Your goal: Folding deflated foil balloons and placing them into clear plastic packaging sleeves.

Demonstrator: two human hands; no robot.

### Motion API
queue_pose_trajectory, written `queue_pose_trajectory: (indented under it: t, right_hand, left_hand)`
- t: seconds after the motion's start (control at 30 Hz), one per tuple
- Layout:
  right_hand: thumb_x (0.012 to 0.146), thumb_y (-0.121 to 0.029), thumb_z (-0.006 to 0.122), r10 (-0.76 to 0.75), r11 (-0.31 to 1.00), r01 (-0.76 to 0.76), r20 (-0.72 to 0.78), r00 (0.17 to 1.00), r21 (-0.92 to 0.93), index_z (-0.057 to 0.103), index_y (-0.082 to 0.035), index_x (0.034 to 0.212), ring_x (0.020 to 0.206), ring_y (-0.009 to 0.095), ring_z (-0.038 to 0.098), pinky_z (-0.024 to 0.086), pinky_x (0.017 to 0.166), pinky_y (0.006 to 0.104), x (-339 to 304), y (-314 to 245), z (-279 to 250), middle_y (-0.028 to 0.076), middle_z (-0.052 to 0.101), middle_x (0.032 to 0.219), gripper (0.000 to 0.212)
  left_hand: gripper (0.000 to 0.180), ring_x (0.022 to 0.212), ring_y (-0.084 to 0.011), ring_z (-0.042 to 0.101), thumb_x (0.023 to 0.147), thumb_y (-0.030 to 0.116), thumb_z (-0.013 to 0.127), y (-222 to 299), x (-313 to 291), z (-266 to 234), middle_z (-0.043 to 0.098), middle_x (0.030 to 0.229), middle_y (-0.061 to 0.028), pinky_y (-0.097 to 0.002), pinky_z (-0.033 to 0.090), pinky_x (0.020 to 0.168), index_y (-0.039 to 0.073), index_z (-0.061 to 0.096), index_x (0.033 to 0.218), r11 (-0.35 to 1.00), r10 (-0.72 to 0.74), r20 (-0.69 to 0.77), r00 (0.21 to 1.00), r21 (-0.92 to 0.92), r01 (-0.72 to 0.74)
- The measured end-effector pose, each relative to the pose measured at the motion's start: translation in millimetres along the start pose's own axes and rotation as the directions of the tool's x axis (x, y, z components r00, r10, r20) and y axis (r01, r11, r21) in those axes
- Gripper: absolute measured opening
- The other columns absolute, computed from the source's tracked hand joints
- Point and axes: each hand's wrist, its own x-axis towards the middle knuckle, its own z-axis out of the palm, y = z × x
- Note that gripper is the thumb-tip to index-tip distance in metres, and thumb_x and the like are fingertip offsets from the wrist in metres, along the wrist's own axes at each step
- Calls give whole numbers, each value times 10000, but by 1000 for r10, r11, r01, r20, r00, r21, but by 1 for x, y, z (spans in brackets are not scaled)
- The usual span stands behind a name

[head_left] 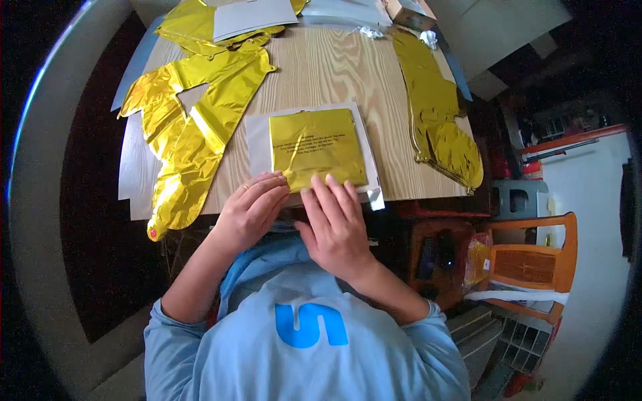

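A folded gold foil balloon point(314, 130) lies in a clear printed plastic bag, on a white sheet point(259, 144) near the table's front edge. At the bag's lower left corner, the fingers of my left hand point(251, 208) are bent and pressed together on its edge; the thumb is hidden. My right hand point(336, 227) lays its fingers, slightly spread, over the bag's lower edge, with the thumb apart. A small clear flap point(376, 199) sticks out at the lower right corner.
To the left, a flat gold foil balloon point(224, 110) overhangs the front edge. Stacked gold foil balloons point(435, 100) lie along the right edge. White card point(254, 19), clear plastic point(344, 12) and a cardboard box point(409, 13) sit at the back. A wooden chair point(528, 257) stands right.
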Motion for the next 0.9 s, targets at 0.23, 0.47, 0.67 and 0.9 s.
queue_pose_trajectory:
  t: [0.23, 0.47, 0.67, 0.9]
  right_hand:
    - [873, -477, 682, 137, 989, -128, 143, 980, -77, 480, -125, 1468, 1424, 506, 280, 181, 1145, 692, 5, 7, 15, 230, 326, 1568, 721]
    - [882, -509, 655, 82, 997, -80, 202, 976, -18, 497, -133, 1463, 1449, 506, 253, 163, 1149, 700, -5, 5, 12, 213, 306, 1592, 710]
    - [902, -418, 667, 91, 995, -95, 107, 990, 34, 531, 0, 1389, 1428, 480, 314, 226, 1166, 633, -7, 4, 13, 231, 368, 1545, 656]
    - [858, -157, 754, 22, 996, -3, -216, 976, 87, 707, -11, 1084, 1108, 306, 635, 498, 980, 452, -28, 29, -12, 138, 678, 1170, 273]
  left_hand:
    - [263, 1185, -387, 625, 853, 10, 706, -6, -3, 6, 664, 1171, -197, -511, 486, 1049, -28, 643, 1106, 999, 44, 14, 999, 8, -44]
    - [266, 1199, -374, 621, 845, 44, 718, -8, -5, 7, 659, 1178, -187, -510, 475, 1063, -8, 650, 1096, 996, 71, 48, 996, 42, -73]
    - [301, 1176, -336, 626, 819, 94, 754, -5, -1, 6, 652, 1144, -136, -514, 477, 1054, 24, 647, 1091, 989, 104, 48, 993, 99, -109]
    - [254, 1272, -359, 567, 803, 125, 784, -4, 2, 5, 633, 1187, -132, -568, 378, 1130, 60, 631, 996, 997, 20, 114, 993, 69, -28]
